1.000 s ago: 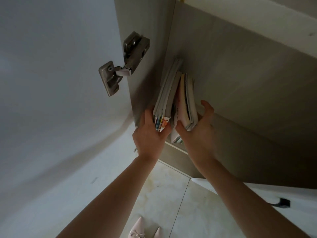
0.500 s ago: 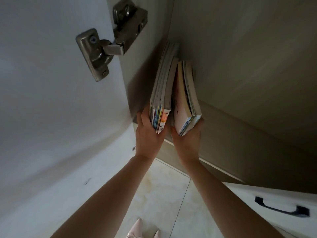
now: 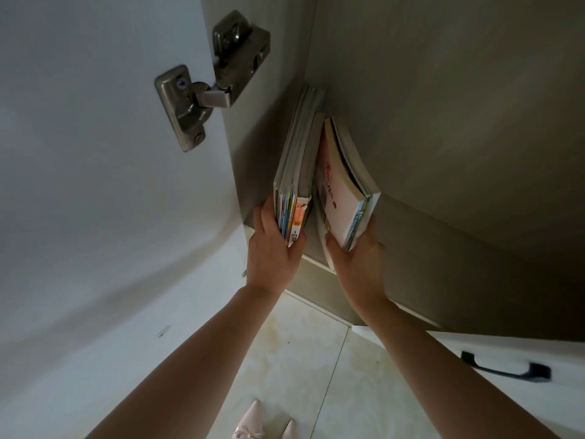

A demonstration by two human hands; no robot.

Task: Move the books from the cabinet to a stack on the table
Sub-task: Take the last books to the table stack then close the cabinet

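The books (image 3: pixel 319 172) stand upright on their edges in the left corner of the cabinet (image 3: pixel 443 122), split into 2 bundles with a narrow gap between them. The left bundle (image 3: pixel 294 172), thin volumes with colourful spines, leans against the cabinet's side wall. The right bundle (image 3: pixel 345 185) has a pale cover with red marks and a blue-green spine, its pages bowed outward.

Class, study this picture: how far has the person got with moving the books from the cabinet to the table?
Done: nothing visibly; no table or stack is in view. In hand: the left hand grips one bundle of books and the right hand grips another bundle, both standing inside the cabinet. Left: lifting them out, carrying them over and stacking them.
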